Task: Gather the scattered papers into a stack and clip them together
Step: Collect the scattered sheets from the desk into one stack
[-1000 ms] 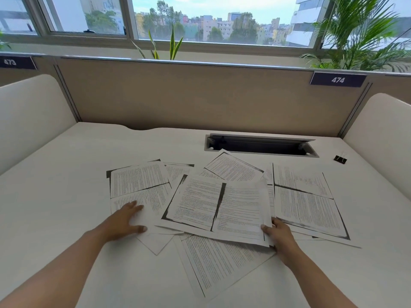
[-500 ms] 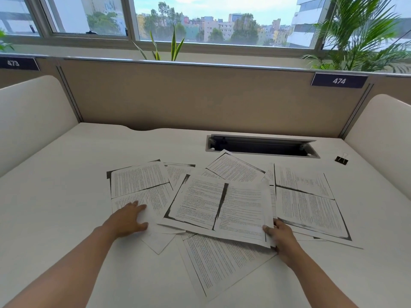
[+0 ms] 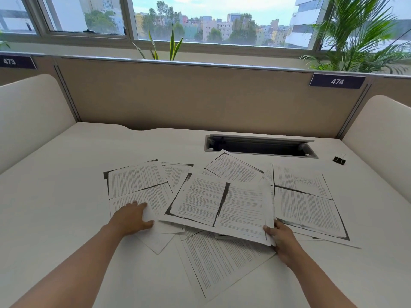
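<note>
Grip, left hand (image 3: 131, 218): your fingers lie flat and slightly spread, pressing on the near part of the left sheet (image 3: 138, 183); they pinch nothing.
Grip, right hand (image 3: 281, 238): your thumb sits on top of the near right corner of the centre sheet (image 3: 222, 203) and the other fingers are hidden beneath, so you are pinching it; that corner is raised off the pile.
Papers: scattered and overlapping across the middle of the desk (image 3: 55, 196), from the left sheet through the centre sheet to the right sheet (image 3: 307, 201), with a far sheet (image 3: 233, 167) and a near sheet (image 3: 218, 263) poking out; not yet a stack.
Binder clip (image 3: 339, 160): black, far right on the desk, well apart from the papers and from both of your hands.
Risk, left: if you drag with the flat palm, the top sheet may slide alone or crease.
Risk, centre: if you lift by one corner, thin paper can droop, fold or drag overlapping neighbours.
Risk, far: a sheet pushed away from you could slip into the open cable slot (image 3: 260, 147), which lies just beyond the far sheet.
Risk, right: if you release an unsquared stack to fetch the clip, it may fan out.
Writing, left: "473" on a dark plate (image 3: 10, 61) on the partition.
Writing, papers: dense print, too small to read.
Writing, right: "474" on a second plate (image 3: 337, 81).
</note>
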{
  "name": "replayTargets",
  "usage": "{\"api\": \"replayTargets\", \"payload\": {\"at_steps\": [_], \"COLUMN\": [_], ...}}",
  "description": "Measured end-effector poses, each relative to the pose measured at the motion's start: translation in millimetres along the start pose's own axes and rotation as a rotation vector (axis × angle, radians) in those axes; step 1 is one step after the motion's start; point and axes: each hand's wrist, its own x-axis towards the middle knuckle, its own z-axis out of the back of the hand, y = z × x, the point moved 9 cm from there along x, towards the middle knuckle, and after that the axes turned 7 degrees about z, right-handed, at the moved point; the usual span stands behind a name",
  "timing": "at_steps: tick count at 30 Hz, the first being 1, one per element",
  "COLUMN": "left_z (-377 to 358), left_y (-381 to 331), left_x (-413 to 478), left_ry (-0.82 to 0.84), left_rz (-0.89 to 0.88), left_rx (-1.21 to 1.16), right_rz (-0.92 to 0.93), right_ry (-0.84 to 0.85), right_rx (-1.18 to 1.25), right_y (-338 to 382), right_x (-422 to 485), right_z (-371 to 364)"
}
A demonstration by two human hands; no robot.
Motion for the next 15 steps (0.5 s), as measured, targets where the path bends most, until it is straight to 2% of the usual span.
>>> {"api": "replayTargets", "payload": {"at_steps": [15], "left_z": [1.9], "left_y": [0.8], "left_x": [1.8], "left_ry": [-0.031], "left_rz": [0.046], "left_rx": [-0.071], "right_rz": [0.003], "right_ry": [-0.032], "right_rx": [0.130], "right_y": [4.4], "right_x": [-6.7], "right_z": [5.6]}}
